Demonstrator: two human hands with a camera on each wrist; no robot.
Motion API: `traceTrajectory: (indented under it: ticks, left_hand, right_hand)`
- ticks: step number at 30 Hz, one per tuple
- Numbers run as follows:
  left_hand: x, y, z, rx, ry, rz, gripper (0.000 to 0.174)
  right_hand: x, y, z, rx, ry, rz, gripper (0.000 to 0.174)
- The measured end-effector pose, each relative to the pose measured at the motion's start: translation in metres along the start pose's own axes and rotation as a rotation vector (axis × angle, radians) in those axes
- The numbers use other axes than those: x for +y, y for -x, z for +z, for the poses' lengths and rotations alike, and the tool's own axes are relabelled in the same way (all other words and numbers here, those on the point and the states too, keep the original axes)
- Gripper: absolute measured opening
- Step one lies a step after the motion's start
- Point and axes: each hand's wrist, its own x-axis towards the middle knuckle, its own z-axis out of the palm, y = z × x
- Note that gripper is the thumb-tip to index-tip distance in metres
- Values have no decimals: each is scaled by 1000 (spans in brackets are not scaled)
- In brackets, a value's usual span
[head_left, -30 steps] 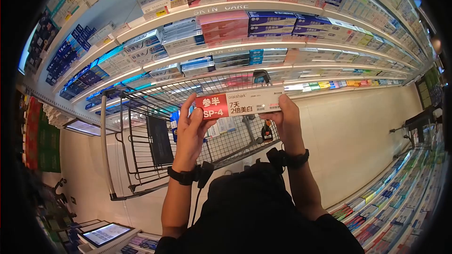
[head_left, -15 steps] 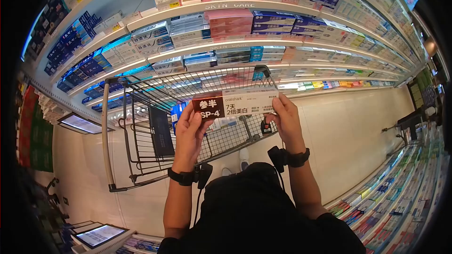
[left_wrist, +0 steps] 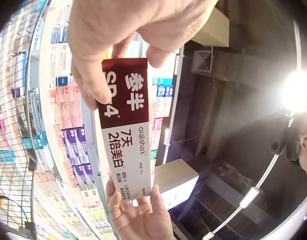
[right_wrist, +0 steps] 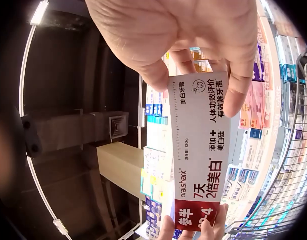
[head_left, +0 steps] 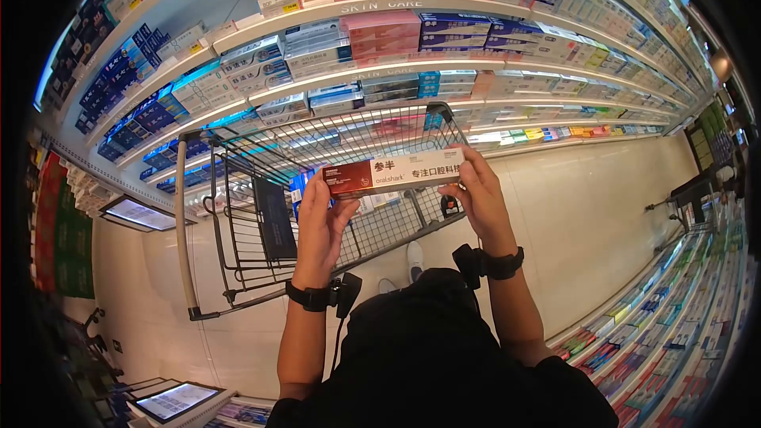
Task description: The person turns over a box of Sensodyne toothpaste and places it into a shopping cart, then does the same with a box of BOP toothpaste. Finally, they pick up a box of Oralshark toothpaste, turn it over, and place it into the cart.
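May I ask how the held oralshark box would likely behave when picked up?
The oralshark box is probably light, as the left hand and right hand grip only its ends. Its straight edges suggest fairly stiff card, and its flat faces make rolling unlikely.

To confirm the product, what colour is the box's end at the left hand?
The box is dark red there, seen best in the left wrist view.

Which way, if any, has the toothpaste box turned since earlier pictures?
Yes: the toothpaste box has rolled, its SP-4 front tipping further away from the shelf edge; another long side now faces up.
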Motion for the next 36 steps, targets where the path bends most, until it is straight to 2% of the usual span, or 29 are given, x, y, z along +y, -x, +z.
traceTrajectory:
  ticks: [8, 11, 15, 18, 21, 23, 26, 29, 32, 36]
  left_hand:
    - [-2, 8, 1, 45, 73, 50, 28]
    - [-5, 8, -5, 9, 128, 54, 20]
    - [-7, 13, -3, -67, 144, 95, 25]
    - [-9, 15, -2, -95, 121, 133, 30]
    - [-11, 13, -7, -131, 51, 182, 34]
    - [-12, 12, -9, -166, 23, 209, 37]
    - [-13, 10, -11, -208, 22, 252, 49]
    - [-8, 14, -1, -140, 44, 258, 64]
    - [-6, 16, -1, -50, 39, 174, 73]
    - [-6, 17, -10, -76, 56, 29, 62]
  right_hand:
    - [1, 10, 3, -64, 2, -82, 32]
    - [2, 12, 2, -72, 2, -112, 29]
    - [7, 12, 0, 27, 51, -116, 33]
    - [2, 17, 4, 31, -13, -80, 41]
    - [-8, 24, 3, 29, -39, 90, 52]
    - [-4, 25, -1, 20, -65, 135, 54]
    - [1, 25, -4, -9, -93, 149, 56]
    - [3, 27, -3, -28, -108, 107, 57]
    - [2, 28, -1, -39, -111, 70, 58]
    - [-2, 30, 3, -66, -149, 18, 60]
